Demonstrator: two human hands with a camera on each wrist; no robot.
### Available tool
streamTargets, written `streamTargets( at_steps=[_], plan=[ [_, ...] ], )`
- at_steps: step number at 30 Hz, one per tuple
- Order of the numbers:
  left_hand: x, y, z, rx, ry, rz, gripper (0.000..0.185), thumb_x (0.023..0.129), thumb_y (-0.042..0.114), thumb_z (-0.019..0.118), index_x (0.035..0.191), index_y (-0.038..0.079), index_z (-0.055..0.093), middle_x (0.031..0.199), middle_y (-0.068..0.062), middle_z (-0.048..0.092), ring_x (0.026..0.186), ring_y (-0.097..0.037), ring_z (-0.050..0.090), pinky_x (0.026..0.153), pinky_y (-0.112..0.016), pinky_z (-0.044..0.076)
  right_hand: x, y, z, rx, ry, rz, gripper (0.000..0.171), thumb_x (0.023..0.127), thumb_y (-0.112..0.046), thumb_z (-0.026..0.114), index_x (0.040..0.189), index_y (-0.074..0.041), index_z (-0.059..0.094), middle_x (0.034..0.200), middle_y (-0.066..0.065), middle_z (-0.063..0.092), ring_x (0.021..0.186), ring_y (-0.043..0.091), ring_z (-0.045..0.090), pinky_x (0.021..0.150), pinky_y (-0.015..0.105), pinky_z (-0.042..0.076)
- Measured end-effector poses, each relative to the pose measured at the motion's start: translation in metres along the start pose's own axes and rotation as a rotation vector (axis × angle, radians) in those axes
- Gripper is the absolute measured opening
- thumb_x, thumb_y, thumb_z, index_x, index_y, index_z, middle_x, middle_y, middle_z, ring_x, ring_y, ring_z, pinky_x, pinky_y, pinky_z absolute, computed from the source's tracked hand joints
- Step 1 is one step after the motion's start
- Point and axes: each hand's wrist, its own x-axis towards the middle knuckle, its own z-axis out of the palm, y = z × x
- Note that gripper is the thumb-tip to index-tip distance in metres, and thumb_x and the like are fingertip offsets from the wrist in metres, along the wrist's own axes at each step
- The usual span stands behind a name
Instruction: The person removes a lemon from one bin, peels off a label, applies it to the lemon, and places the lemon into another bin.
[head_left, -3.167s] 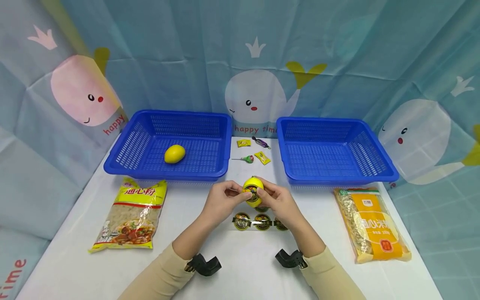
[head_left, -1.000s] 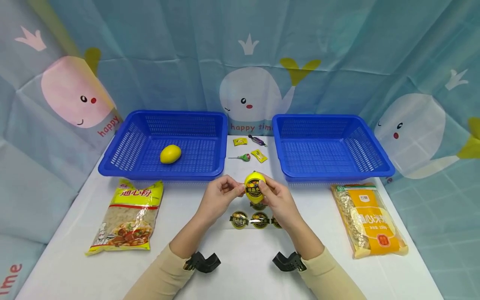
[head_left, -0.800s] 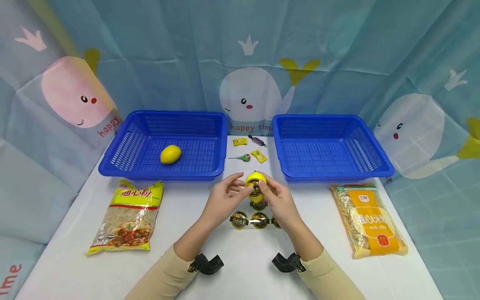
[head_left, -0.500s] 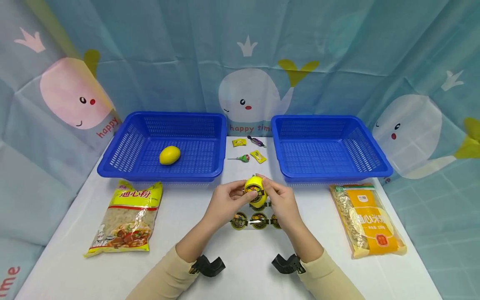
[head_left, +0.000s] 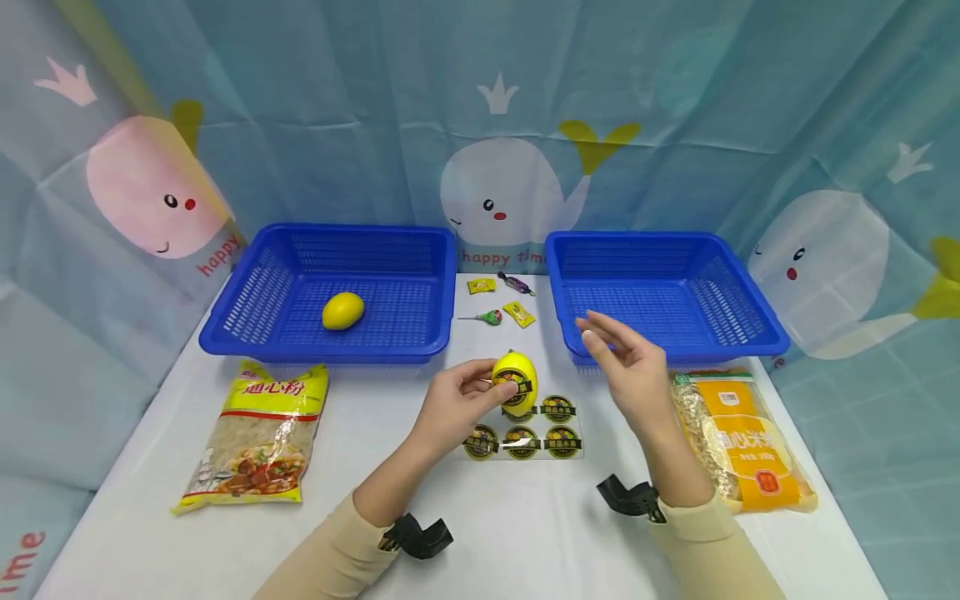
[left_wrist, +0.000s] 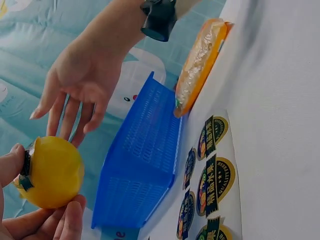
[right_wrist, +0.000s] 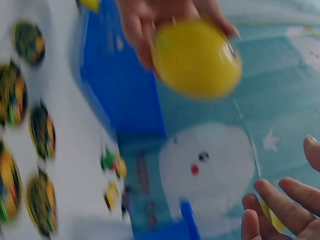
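My left hand [head_left: 459,408] grips a yellow lemon [head_left: 519,367] above the middle of the table, thumb over a round black-and-gold sticker [head_left: 512,387] on its near side. The lemon's plain far side faces the right wrist view, with the left fingers curled round it. My right hand [head_left: 632,367] is apart from the lemon, fingers relaxed and holding nothing, close to the front rim of the right blue basket [head_left: 637,287]. Under the lemon lies a sheet of round stickers [head_left: 561,442], partly hidden by the left hand and the lemon.
Another lemon [head_left: 342,311] sits in the left blue basket [head_left: 375,354]. Between the baskets lie a lollipop [head_left: 491,317], a purple wrapped candy [head_left: 516,283] and yellow candies [head_left: 519,314]. A yellow pasta bag [head_left: 262,433] is at left, an orange one [head_left: 750,442] at right.
My right hand has let go of the lemon and moved right, toward the right basket, uncovering more of the sticker sheet. The left hand keeps the lemon, with the sticker smoothed against it.
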Motion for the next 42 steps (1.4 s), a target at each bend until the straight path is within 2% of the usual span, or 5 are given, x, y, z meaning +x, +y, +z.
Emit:
streamTargets(
  at_steps=[23, 29, 33, 37, 42],
  plan=[
    [0.005, -0.002, 0.007, 0.07, -0.007, -0.014, 0.055, 0.087, 0.043, 0.079, 0.127, 0.007, 0.068, 0.1, -0.002, 0.075, 0.083, -0.013, 0.069, 0.074, -0.032, 0.056, 0.039, 0.025, -0.173, -0.512, -0.059, 0.182, 0.062, 0.094, -0.039, 0.071, 0.151, -0.031, 0.048, 0.153, 0.005, 0.05, 0.108, -0.011, 0.049, 0.081, -0.001, 0.042],
    [0.005, -0.001, 0.009, 0.095, -0.026, -0.031, 0.056, 0.086, 0.045, 0.078, 0.128, 0.009, 0.068, 0.103, 0.0, 0.074, 0.086, -0.013, 0.069, 0.078, -0.033, 0.056, 0.041, 0.044, -0.207, -0.549, -0.005, 0.273, 0.066, 0.094, -0.045, 0.068, 0.154, -0.036, 0.042, 0.155, 0.004, 0.046, 0.117, 0.01, 0.05, 0.077, -0.001, 0.04],
    [0.006, 0.0, 0.01, 0.125, -0.042, -0.04, 0.055, 0.087, 0.048, 0.077, 0.127, 0.012, 0.068, 0.108, 0.001, 0.073, 0.09, -0.012, 0.068, 0.078, -0.033, 0.056, 0.044, 0.056, -0.224, -0.568, 0.006, 0.356, 0.074, 0.094, -0.05, 0.067, 0.157, -0.042, 0.03, 0.166, 0.015, 0.024, 0.135, 0.042, 0.041, 0.096, 0.03, 0.055],
    [0.007, 0.002, 0.012, 0.123, -0.047, -0.042, 0.054, 0.087, 0.049, 0.076, 0.127, 0.013, 0.068, 0.11, 0.001, 0.072, 0.092, -0.013, 0.068, 0.078, -0.033, 0.055, 0.047, 0.067, -0.238, -0.578, -0.039, 0.443, 0.088, 0.093, -0.053, 0.067, 0.159, -0.046, 0.01, 0.168, 0.02, -0.003, 0.143, 0.063, 0.016, 0.1, 0.081, 0.026],
    [0.011, 0.004, 0.015, 0.118, -0.052, -0.035, 0.051, 0.087, 0.049, 0.076, 0.125, 0.015, 0.069, 0.108, 0.002, 0.072, 0.089, -0.013, 0.068, 0.075, -0.033, 0.055, 0.049, 0.078, -0.249, -0.59, -0.174, 0.495, 0.105, 0.094, -0.05, 0.067, 0.16, -0.032, -0.012, 0.163, 0.033, -0.009, 0.142, 0.067, 0.003, 0.099, 0.085, 0.019]
  ],
)
